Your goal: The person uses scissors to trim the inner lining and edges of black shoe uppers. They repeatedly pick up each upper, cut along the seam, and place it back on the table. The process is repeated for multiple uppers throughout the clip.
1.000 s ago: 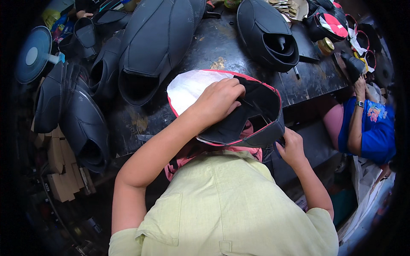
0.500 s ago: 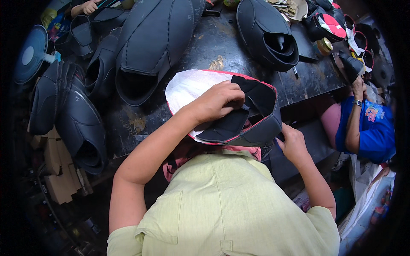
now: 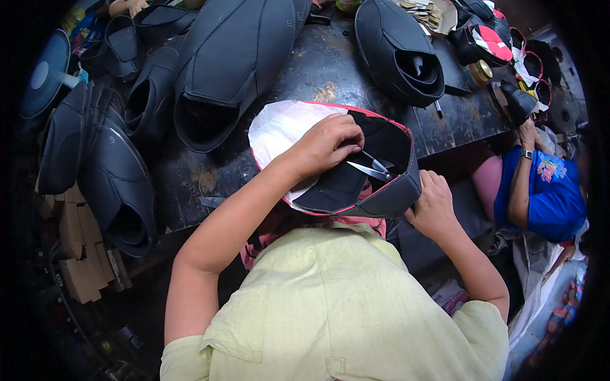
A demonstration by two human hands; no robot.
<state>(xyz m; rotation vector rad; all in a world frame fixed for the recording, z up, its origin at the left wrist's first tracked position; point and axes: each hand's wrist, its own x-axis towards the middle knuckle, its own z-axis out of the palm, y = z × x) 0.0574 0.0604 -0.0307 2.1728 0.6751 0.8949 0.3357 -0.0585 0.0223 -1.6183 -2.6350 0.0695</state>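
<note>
A black stitched piece [image 3: 397,193], shaped like a shoe upper with red edging and a white lining [image 3: 273,130], rests at the table's near edge against my lap. My left hand [image 3: 327,146] reaches over the white lining, its fingers pinched at the black inner flap. Inside the hollow of the piece, the blades of a pair of scissors [image 3: 372,169] show, parted and pointing toward my left fingers. My right hand [image 3: 435,202] is closed at the outer right wall, behind which the scissors' handles are hidden.
Larger black stitched pieces [image 3: 238,57] lie on the dark table [image 3: 324,70], with another [image 3: 403,54] at the far right. A blue fan [image 3: 47,73] and cardboard pieces [image 3: 82,247] are at left. A jar [image 3: 478,73] stands at right, near a person in blue [image 3: 549,184].
The scissors' blades have come into sight inside the piece, opened apart. My left fingers have shifted slightly, and my right hand has turned and moved a little lower.
</note>
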